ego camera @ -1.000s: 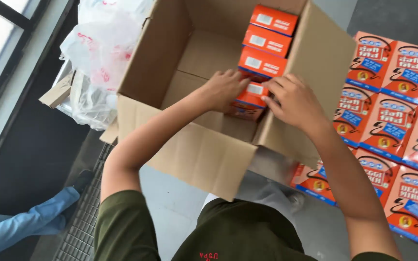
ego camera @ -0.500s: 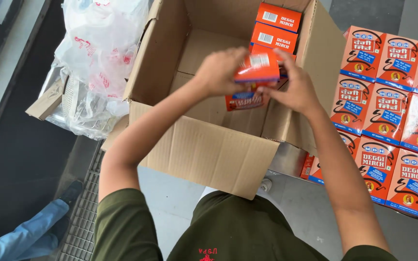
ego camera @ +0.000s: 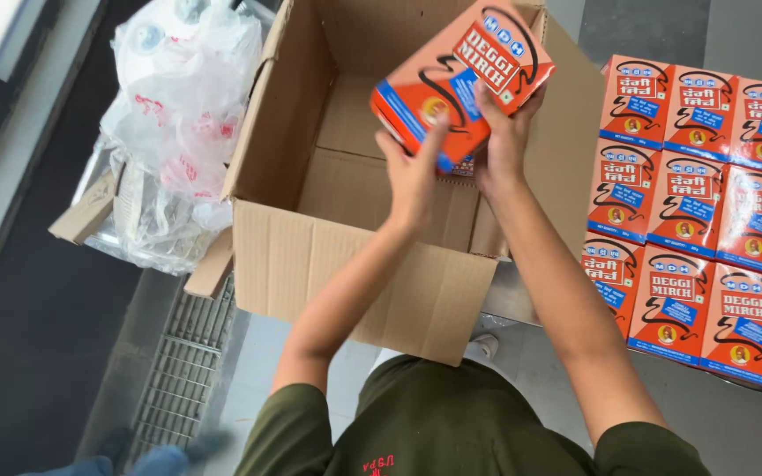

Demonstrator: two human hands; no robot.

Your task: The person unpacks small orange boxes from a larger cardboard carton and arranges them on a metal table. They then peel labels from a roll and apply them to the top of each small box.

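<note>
Grey concrete floor (ego camera: pixel 734 35), smooth, with a ribbed metal drain grate (ego camera: pixel 183 361) at lower left. Your left hand (ego camera: pixel 412 172) and right hand (ego camera: pixel 500 141) both have fingers closed on one orange carton (ego camera: pixel 460 79), glossy printed cardboard, rectangular, tilted, held above the open corrugated cardboard box (ego camera: pixel 354 273). Box interior is mostly bare brown board; anything under the carton is hidden by your hands. Right of the box, a flat grid of matching orange cartons (ego camera: pixel 707 238) lies on the floor, cut off at the frame edge. Left of it, crinkled translucent plastic bags (ego camera: pixel 178 123); contents hard to make out.
</note>
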